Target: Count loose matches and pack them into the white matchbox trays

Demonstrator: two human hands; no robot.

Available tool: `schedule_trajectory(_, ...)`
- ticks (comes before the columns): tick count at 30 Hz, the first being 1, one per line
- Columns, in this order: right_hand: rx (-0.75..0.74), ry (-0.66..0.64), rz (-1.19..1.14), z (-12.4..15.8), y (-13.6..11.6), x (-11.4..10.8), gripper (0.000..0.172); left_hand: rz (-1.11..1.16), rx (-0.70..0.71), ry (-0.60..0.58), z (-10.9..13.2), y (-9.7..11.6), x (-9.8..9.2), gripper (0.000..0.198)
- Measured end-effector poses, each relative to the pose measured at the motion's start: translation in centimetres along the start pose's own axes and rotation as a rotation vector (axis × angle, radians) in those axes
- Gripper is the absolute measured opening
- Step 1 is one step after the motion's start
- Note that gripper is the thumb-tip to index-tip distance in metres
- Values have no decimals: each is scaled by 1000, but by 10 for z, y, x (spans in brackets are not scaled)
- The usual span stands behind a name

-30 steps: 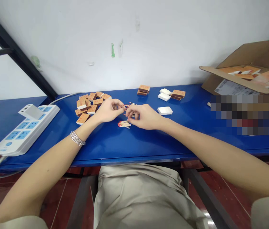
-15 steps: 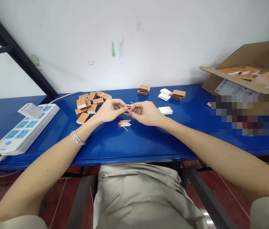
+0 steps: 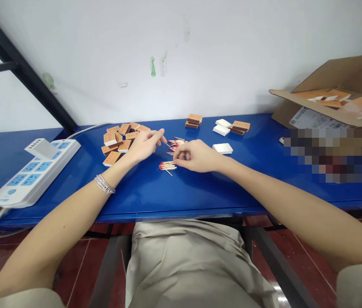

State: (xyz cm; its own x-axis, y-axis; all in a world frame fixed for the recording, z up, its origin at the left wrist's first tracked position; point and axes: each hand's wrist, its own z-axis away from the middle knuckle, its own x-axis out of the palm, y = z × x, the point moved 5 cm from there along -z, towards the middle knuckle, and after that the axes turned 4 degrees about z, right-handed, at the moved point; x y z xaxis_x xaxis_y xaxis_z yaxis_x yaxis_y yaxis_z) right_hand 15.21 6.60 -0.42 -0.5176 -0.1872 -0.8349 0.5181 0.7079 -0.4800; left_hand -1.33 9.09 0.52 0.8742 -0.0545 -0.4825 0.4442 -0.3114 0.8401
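My left hand [image 3: 145, 145] is raised above the blue table, fingers apart and nothing in them, just left of a loose heap of red-tipped matches [image 3: 177, 143]. My right hand [image 3: 198, 156] pinches a match at the right end of a smaller bundle of matches [image 3: 167, 166]. That bundle lies nearer the table's front edge, its red heads pointing left and one match slanting out of it. Part of the heap is covered by my right hand. Right of this hand lies a white matchbox tray [image 3: 222, 148].
Several orange matchboxes [image 3: 112, 158] are piled left. Stacked matchboxes [image 3: 194, 119], white trays [image 3: 222, 128] and further matchboxes [image 3: 240, 126] stand along the back. A white power strip [image 3: 36, 175] is far left. An open carton [image 3: 315, 109] holding matchboxes is at right, near a blurred patch.
My hands, fingertips together over the heap before, have parted. The left has opened and drawn slightly left; the right has come down toward the front bundle.
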Motion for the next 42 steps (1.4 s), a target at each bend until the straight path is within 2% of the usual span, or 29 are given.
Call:
schedule_trajectory(4,104,101,35,0,24,-19,16,-46,9,-7,0,-2,0,47)
schedule_trajectory(8,139,38,125,0,38,-25,14,-144,30,-17,-1,-6,0,46)
schedule_trajectory(12,143,-28,170,0,34,-17,14,-224,38,-36,-1,-7,2,46)
schedule_trajectory(17,170,-46,202,-1,33,-9,11,-257,35,-37,-1,-5,2,44)
schedule_trajectory(22,141,-17,221,0,29,-6,8,-246,29,-33,-1,-6,2,43)
schedule_trajectory(27,24,76,121,1,3,-1,8,-255,19,-18,-2,-6,1,42)
schedule_trajectory(30,35,78,31,-1,-4,5,10,-272,14,-19,-2,-5,2,43)
schedule_trajectory(34,137,80,-32,-3,8,7,13,-274,4,-25,-2,-6,3,45)
schedule_trajectory(37,182,114,62,-3,19,3,14,-276,-4,-26,-2,-7,3,44)
schedule_trajectory(42,173,63,223,-2,19,5,12,-303,-7,-11,-2,-8,3,42)
